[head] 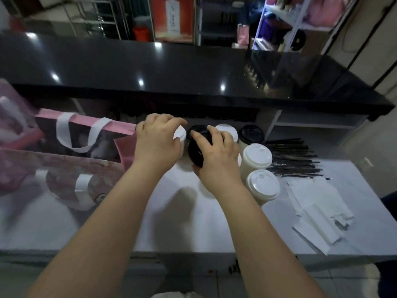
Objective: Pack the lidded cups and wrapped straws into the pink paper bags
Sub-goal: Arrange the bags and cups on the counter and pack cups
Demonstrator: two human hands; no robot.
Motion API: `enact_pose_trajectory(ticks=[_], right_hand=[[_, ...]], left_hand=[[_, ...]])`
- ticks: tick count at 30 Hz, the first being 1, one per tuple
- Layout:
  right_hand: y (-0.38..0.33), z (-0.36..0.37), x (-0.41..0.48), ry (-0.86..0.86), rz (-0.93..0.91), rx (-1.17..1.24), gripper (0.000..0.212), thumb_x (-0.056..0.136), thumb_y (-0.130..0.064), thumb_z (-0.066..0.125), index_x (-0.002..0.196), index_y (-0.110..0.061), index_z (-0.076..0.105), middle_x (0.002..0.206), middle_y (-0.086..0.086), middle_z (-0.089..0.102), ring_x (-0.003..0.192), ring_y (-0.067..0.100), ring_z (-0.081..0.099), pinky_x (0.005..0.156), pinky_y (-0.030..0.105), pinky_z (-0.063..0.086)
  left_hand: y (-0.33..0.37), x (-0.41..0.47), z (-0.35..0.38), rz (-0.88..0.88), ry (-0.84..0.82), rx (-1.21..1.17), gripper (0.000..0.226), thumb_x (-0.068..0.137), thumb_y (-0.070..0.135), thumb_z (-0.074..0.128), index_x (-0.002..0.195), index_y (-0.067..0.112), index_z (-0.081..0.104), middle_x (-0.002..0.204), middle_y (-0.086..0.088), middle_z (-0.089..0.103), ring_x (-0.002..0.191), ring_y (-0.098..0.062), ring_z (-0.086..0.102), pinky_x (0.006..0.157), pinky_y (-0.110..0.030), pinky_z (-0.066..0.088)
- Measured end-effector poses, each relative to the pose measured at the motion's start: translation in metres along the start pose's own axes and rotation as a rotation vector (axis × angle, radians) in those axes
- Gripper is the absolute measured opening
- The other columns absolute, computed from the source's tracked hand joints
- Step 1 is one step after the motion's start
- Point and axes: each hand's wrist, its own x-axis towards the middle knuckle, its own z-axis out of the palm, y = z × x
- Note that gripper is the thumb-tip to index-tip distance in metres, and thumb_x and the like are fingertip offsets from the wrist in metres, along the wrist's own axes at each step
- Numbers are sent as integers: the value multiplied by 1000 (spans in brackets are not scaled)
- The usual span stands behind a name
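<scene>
1. Lidded cups [256, 157] stand clustered on the desk [193, 222], just right of the open pink paper bag [126, 127]. Black wrapped straws [294, 155] lie further right.
2. The step in hand, as I judge it, is lifting two cups out of the cluster for the bag.
3. To do it well, grip each cup by its wall below the lid (a lid alone may pop off). Keep both upright and lower them through the bag's mouth, clear of the white handles [64, 134].
4. The left hand [156, 143] has its fingers curled down over a white-lidded cup [180, 134] and appears to grip its top.
5. The right hand [217, 155] has fingers and thumb wrapped round a black-lidded cup [195, 154], which looks tipped toward the bag.
</scene>
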Motion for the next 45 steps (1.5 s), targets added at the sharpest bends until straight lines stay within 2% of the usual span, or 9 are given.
enact_pose_trajectory(ticks=[12,16,19,25,28,31,37,40,45], right_hand=[[-74,-22,87,102,-118,77,73,80,-34,74,144,-35,38,154,5,27,135,28,21,110,47,20],[-117,-29,110,149,-161,151,73,79,-37,74,143,-36,39,152,3,30,135,28,22,111,48,20],[-156,-35,124,150,-205,229,74,77,-36,75,143,-37,40,151,2,32,135,27,23,111,47,19],[-217,-39,136,-15,-246,356,79,74,-35,77,141,-45,38,147,-9,34,132,18,22,113,42,22],[-235,-37,133,-104,-240,409,79,72,-34,79,139,-48,38,143,-13,36,131,15,22,113,43,23],[-250,-23,124,-186,-238,326,75,72,-37,76,136,-48,40,138,-15,39,125,14,25,108,36,25],[-260,23,100,-373,-126,146,69,70,-41,70,133,-44,42,126,-13,46,112,16,32,102,37,35],[-259,40,90,-464,-76,84,73,69,-36,75,132,-44,41,125,-13,47,113,15,34,99,40,39],[-247,59,79,-661,56,-82,71,67,-31,77,126,-47,42,123,-7,50,113,22,42,93,44,45]], left_hand=[[-112,8,-105,-114,37,92,32,77,23,74,109,28,70,109,8,67,111,-21,55,96,-43,39],[-163,-1,-132,-263,-15,-55,22,79,30,75,100,35,70,94,16,68,82,-4,58,79,-31,50],[-200,-1,-143,-263,-134,-105,19,77,34,78,94,39,70,85,21,65,78,4,58,71,-22,52],[-249,21,-140,-154,-392,-111,40,72,37,81,106,47,64,101,18,59,87,-5,57,72,-21,46],[-264,27,-135,-102,-508,-187,62,69,34,83,121,53,55,120,18,57,105,-11,56,86,-31,52],[-274,32,-131,37,-582,-220,62,71,27,82,122,50,54,121,24,51,113,-16,53,93,-36,50],[-289,39,-126,206,-759,-67,104,66,54,79,150,45,19,160,11,15,148,-22,6,115,-53,26],[-299,30,-128,237,-820,-6,124,61,63,79,151,42,-5,161,16,-11,144,-10,-24,118,-50,2],[-306,11,-132,322,-830,21,132,59,66,78,150,39,-14,158,18,-21,138,-9,-35,115,-43,-5]])
